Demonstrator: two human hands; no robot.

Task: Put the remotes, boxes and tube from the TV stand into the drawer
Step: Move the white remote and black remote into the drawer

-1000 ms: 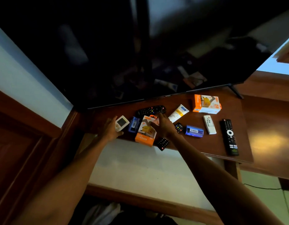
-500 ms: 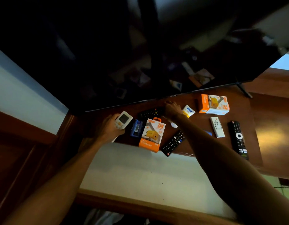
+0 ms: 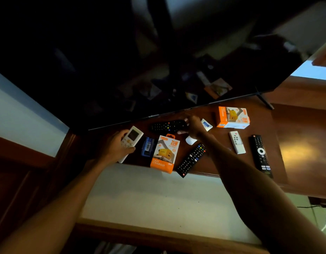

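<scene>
On the dark wooden TV stand (image 3: 222,167), my left hand (image 3: 116,146) is closed on a white AC remote (image 3: 132,136) at the left end. My right hand (image 3: 193,125) reaches to the back, fingers and thumb around the right end of a black remote (image 3: 166,126) lying under the TV's edge. A white tube (image 3: 206,124) lies partly under that hand, its cap (image 3: 190,140) showing. Also on the stand are an orange charger box (image 3: 164,154), a second orange box (image 3: 232,118), a blue box (image 3: 147,146), another black remote (image 3: 192,159), a small white remote (image 3: 237,144) and a long black remote (image 3: 261,155).
A large dark TV (image 3: 158,61) hangs over the back of the stand, its foot (image 3: 265,101) at the right. Below the stand's front edge the open drawer (image 3: 149,198) shows a pale bottom. Wooden panelling (image 3: 21,171) rises at the left.
My right hand has left the near orange box and moved back to the far black remote's end. My left hand has closed around the white AC remote and shifted it slightly.
</scene>
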